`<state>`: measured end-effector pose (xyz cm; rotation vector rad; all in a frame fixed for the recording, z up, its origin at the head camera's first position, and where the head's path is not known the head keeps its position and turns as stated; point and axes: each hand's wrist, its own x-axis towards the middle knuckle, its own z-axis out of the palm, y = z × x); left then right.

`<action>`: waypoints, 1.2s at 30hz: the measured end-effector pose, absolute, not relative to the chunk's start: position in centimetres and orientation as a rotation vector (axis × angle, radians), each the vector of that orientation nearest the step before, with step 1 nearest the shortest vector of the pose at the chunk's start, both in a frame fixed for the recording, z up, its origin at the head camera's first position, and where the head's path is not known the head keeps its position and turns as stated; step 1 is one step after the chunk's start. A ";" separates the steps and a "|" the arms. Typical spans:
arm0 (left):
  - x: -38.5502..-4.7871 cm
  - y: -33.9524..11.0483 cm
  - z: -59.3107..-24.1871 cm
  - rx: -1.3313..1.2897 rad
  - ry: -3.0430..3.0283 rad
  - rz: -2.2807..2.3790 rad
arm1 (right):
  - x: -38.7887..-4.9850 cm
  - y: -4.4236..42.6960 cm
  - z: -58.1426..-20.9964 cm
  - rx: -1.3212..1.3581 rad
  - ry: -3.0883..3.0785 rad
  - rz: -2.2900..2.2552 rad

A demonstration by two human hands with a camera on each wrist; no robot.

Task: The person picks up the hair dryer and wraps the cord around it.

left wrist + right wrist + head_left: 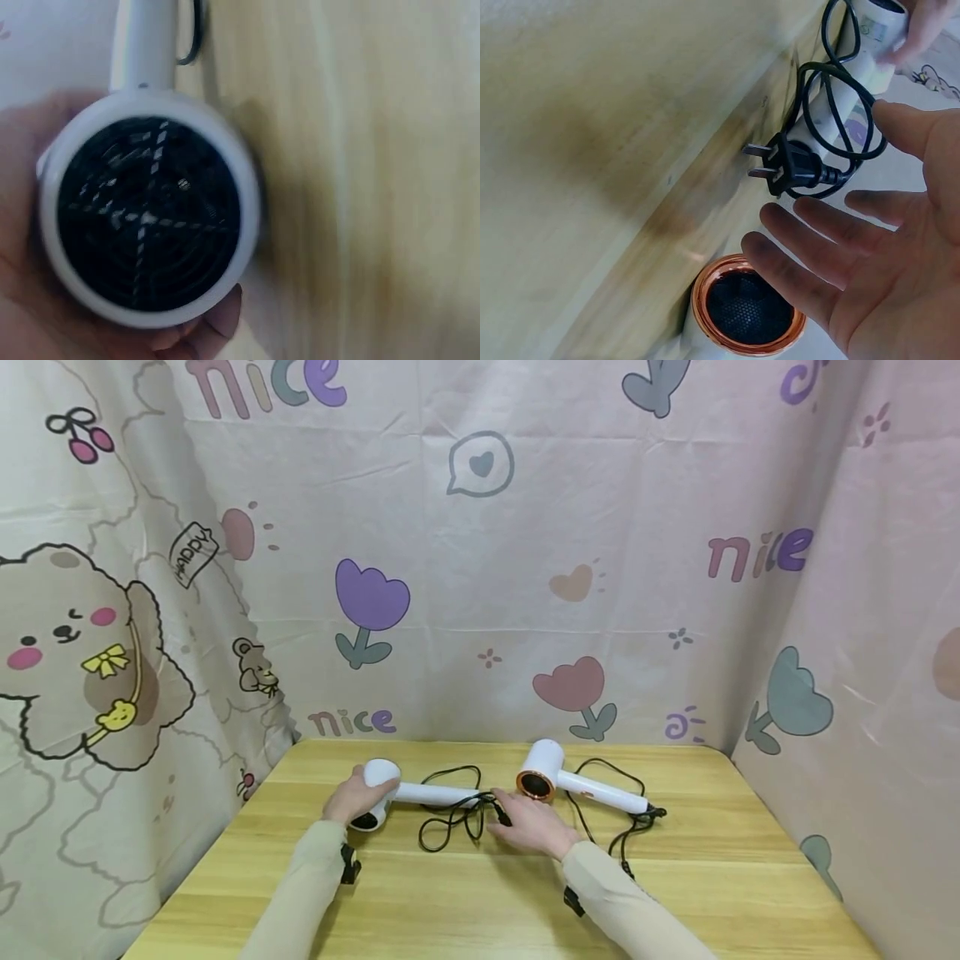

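Observation:
My left hand [350, 797] grips the head of a white hair dryer [381, 772] at the left of the table; in the left wrist view the dryer's round dark grille [148, 214] faces the camera, with fingers curled around the rim. The dryer's handle [435, 794] points right. My right hand [534, 825] is beside the handle's end, near the looped black cord [448, 828]. In the right wrist view, its fingers [817, 255] are spread close to the black two-pin plug [791, 165], and the thumb is by the cord loops.
A second white hair dryer [545, 763] with a copper-coloured ring lies at the right, its handle pointing right and its black cord [619, 843] trailing toward my right sleeve. A patterned curtain [465, 568] stands behind the wooden table [442, 910] and at both sides.

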<state>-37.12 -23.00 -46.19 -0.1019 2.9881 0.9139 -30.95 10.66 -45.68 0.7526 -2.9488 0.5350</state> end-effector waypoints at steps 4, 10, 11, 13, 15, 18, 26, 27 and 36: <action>-37.2 -22.7 -46.2 -0.120 2.969 0.991 | -30.9 10.7 -45.8 0.732 -2.975 0.542; -37.2 -22.8 -46.2 -0.205 2.905 1.191 | -30.9 10.7 -46.0 0.771 -2.972 0.560; -37.2 -22.8 -46.3 -0.220 2.878 1.247 | -31.0 10.7 -46.1 0.776 -2.973 0.566; -37.1 -22.7 -46.3 -0.230 2.827 1.354 | -31.0 10.7 -46.1 0.779 -2.976 0.581; -37.1 -22.6 -46.4 -0.233 2.768 1.473 | -31.1 10.7 -46.1 0.782 -2.977 0.601; -37.0 -22.3 -46.5 -0.227 2.685 1.633 | -31.2 10.8 -46.1 0.793 -2.972 0.640; -36.9 -21.4 -44.9 -0.204 2.585 1.974 | -31.9 11.2 -45.4 0.671 -2.803 0.848; -36.7 -21.3 -44.6 -0.184 2.583 2.007 | -31.9 11.2 -45.2 0.636 -2.753 0.895; -35.6 -19.5 -42.0 -0.090 2.522 2.222 | -33.3 11.4 -43.2 0.338 -2.125 2.099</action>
